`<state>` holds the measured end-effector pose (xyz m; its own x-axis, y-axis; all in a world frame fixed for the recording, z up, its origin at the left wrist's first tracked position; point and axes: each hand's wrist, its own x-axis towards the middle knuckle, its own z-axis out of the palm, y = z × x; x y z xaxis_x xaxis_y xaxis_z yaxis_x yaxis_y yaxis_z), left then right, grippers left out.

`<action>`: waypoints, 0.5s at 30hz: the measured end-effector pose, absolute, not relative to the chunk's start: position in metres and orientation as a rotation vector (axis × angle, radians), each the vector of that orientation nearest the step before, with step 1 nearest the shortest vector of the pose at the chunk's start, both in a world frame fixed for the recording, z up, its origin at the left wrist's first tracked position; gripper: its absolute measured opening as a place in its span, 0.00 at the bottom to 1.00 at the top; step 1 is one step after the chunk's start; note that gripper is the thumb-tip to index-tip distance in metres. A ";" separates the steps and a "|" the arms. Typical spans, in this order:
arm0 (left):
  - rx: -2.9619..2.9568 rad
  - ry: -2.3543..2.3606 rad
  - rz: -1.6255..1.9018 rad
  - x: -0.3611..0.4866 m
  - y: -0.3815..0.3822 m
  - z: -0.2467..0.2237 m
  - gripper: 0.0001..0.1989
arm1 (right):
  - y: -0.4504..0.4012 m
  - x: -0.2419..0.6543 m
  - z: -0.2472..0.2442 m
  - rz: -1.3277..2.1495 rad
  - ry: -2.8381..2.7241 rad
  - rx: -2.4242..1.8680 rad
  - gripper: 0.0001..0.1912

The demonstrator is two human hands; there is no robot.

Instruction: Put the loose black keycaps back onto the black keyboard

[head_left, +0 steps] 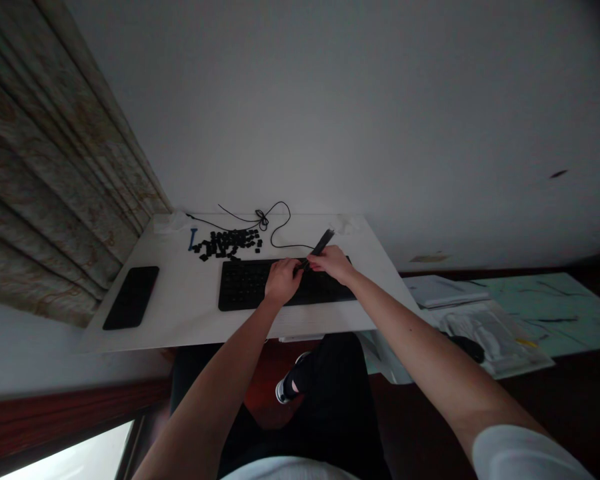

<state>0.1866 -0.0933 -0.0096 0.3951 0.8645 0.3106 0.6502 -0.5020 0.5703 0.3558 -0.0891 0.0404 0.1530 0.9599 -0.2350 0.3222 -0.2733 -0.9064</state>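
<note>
A black keyboard [245,285] lies on the white table [180,320], with both my hands over its middle and right part. My right hand [334,262] is closed around a slim black brush [323,241], tilted, its bristle-like end pointing up and away. Close beside it, my left hand [283,280] rests over the keyboard with fingers curled towards the brush's lower end. What the left fingertips hold, if anything, is too small and dark to make out. Many loose black keycaps [227,243] lie in a pile behind the keyboard's left half.
Left of the keycaps lies a small blue tool [193,239]. A black cable [280,245] loops along the back near the wall. The black phone [131,298] lies at the table's left. Papers [447,291] and a marble-patterned surface [555,310] are at the right, lower down.
</note>
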 end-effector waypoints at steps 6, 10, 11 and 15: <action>2.325 1.344 0.825 0.187 -0.091 -0.014 0.13 | -0.083 0.346 0.041 0.982 -1.275 -1.909 0.07; 2.348 1.364 0.771 0.187 -0.091 -0.015 0.16 | -0.082 0.341 0.042 0.864 -1.388 -1.981 0.08; 2.348 1.367 0.754 0.187 -0.091 -0.014 0.16 | -0.083 0.340 0.043 0.826 -1.423 -2.001 0.08; 2.352 1.369 0.698 0.187 -0.093 -0.011 0.18 | -0.086 0.332 0.050 0.656 -1.555 -2.097 0.10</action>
<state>0.1869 -0.0927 -0.0109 0.4180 0.8746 0.2455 0.7128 -0.4833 0.5083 0.3324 -0.0863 0.0498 0.2530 0.9612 -0.1101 0.7493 -0.2667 -0.6062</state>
